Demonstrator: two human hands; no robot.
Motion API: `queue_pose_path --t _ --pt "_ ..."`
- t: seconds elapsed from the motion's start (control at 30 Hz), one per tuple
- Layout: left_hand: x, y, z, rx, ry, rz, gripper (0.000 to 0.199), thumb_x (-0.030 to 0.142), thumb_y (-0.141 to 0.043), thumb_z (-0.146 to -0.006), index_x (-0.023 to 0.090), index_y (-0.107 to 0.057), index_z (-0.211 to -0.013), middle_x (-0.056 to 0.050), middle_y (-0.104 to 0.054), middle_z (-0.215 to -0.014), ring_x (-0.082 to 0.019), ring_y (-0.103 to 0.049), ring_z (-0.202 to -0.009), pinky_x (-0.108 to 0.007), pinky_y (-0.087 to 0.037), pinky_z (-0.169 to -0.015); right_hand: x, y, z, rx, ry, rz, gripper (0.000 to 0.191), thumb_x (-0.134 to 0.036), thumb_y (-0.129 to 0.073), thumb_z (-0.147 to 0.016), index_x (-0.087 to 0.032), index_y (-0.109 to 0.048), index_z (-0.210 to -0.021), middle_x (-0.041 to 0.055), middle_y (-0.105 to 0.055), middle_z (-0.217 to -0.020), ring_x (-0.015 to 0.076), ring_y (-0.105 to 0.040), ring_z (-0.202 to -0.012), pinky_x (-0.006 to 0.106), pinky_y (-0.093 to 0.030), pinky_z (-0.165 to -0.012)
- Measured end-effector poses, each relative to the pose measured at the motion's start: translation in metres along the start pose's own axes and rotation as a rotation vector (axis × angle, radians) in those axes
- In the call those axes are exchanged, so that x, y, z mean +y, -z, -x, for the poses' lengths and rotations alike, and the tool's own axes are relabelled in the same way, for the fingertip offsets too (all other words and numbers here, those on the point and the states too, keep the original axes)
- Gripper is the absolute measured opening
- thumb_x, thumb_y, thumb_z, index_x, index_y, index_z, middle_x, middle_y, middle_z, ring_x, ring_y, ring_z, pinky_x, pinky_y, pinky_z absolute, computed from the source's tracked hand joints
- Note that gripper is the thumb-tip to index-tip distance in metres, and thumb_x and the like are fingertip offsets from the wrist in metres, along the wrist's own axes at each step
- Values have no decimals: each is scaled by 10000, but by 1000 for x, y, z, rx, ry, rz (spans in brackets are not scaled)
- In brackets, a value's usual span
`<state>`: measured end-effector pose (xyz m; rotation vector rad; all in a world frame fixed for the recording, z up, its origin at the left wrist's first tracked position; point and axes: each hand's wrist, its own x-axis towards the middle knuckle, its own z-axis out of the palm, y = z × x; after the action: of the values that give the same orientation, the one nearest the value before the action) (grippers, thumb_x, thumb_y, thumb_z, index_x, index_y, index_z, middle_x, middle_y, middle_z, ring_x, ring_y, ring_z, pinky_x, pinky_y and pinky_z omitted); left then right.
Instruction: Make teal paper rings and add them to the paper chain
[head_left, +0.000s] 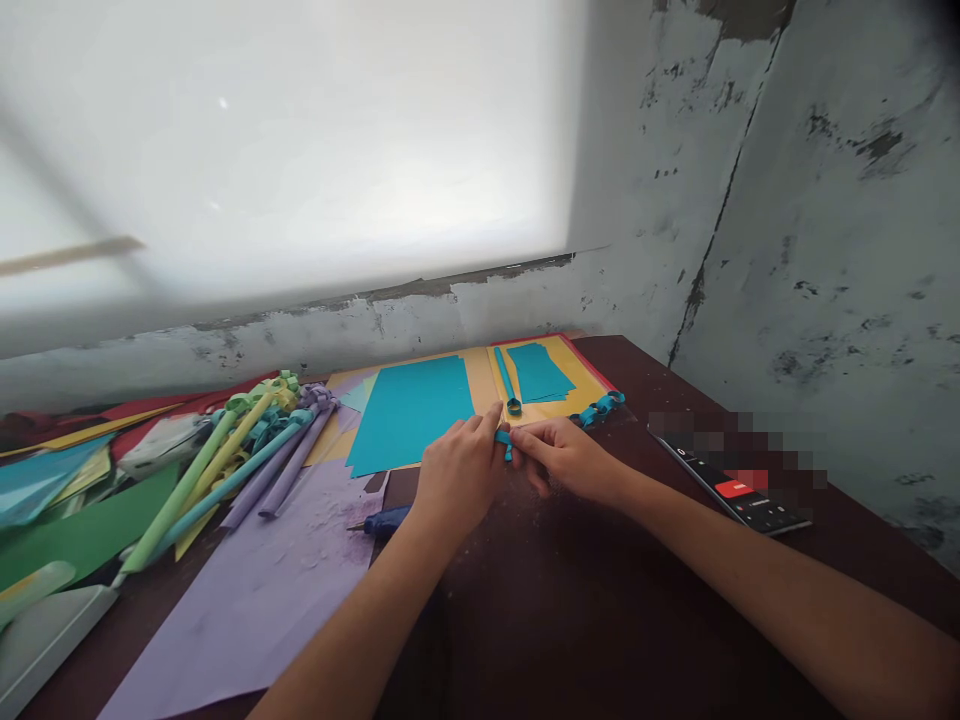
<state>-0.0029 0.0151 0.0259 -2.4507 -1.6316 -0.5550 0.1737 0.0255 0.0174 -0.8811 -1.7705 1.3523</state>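
Over the dark table, my left hand (pixel 466 462) and my right hand (pixel 564 455) meet fingertip to fingertip. A small curled strip of blue paper (pixel 504 440) is pinched between them, partly covered by the fingers. Just beyond lies a rolled blue paper tube (pixel 505 375) with a curl at its near end. Several curled blue paper pieces (pixel 600 408) rest in a row to the right. Near my left forearm is a dark blue tool with a pointed metal tip (pixel 384 522), possibly a glue gun, its rear hidden by the arm.
Blue paper sheets (pixel 416 410) and smaller cut blue pieces (pixel 540 372) lie on a yellow folder (pixel 551 408). A stained purple sheet (pixel 277 580) covers the left front. Paper tubes with curled tops (pixel 225 450) are piled left. A phone (pixel 731 485) lies right.
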Motion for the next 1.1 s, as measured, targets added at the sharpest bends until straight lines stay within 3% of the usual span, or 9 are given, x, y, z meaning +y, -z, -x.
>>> queue_pose_path --t 0.13,0.27,0.33,0.4,0.5,0.57,0.77,0.97,1.1 --pt "4 1 0 -29 11 206 344 257 -350 -1045 204 -680 -1127 -72 -752 -998 -236 -692 -927 -303 -462 -736 1 -2 0 -29 19 -29 523 -657 -512 -954 -193 -589 -725 -38 -558 -431 115 -473 -421 267 -399 -551" --pt "7 0 -2 -100 43 480 435 266 -278 -1063 202 -635 -823 -21 -687 -731 -175 -637 -689 -269 -433 -659 2 -2 0 -33 46 -64 541 -664 -513 -956 -190 -580 -704 -42 -552 -430 102 -466 -410 262 -404 -559" --pt "6 0 -2 -92 24 454 408 252 -298 -1053 200 -664 -880 -33 -720 -797 -184 -659 -741 -275 -441 -692 3 -2 0 -23 40 -58 545 -661 -533 -947 -188 -582 -681 -41 -545 -426 102 -473 -404 260 -399 -545" --pt "5 0 -2 -71 34 336 349 238 -352 -1032 203 -696 -1076 -64 -762 -964 -217 -693 -867 -293 -453 -739 3 -1 0 -14 36 -47 548 -658 -546 -939 -187 -582 -661 -40 -540 -424 104 -479 -402 258 -390 -526" --pt "5 2 -1 -50 86 137 425 271 -438 -1008 207 -573 -1407 -107 -746 -1159 -270 -696 -1007 -322 -473 -769 5 0 -1 -8 34 -41 543 -644 -546 -944 -187 -576 -653 -41 -535 -426 102 -479 -398 254 -378 -510" --pt "5 3 0 -50 87 58 507 295 -462 -1007 208 -479 -1507 -113 -742 -1160 -279 -691 -1032 -327 -485 -776 5 0 -1 -9 30 -46 538 -637 -547 -948 -185 -575 -657 -43 -528 -427 101 -476 -391 252 -369 -498" --pt "3 3 2 -34 -59 46 461 279 -370 -1053 230 -502 -1492 -93 -738 -1188 -269 -685 -1056 -337 -496 -808 2 -1 1 -23 42 -36 541 -642 -529 -959 -188 -583 -670 -34 -551 -430 110 -489 -414 265 -402 -539" --pt "8 4 2 -98 38 225 404 314 -334 -1077 260 -650 -1322 -70 -778 -1064 -251 -722 -961 -309 -475 -751 2 0 2 -45 55 -71 526 -641 -541 -954 -184 -617 -705 -40 -555 -416 103 -456 -404 265 -395 -545" --pt "8 5 1 -104 25 181 410 318 -342 -1077 272 -609 -1385 -67 -774 -1069 -250 -721 -972 -307 -466 -740 4 0 1 -33 42 -63 529 -645 -543 -948 -182 -624 -706 -44 -555 -415 100 -449 -395 261 -394 -537"
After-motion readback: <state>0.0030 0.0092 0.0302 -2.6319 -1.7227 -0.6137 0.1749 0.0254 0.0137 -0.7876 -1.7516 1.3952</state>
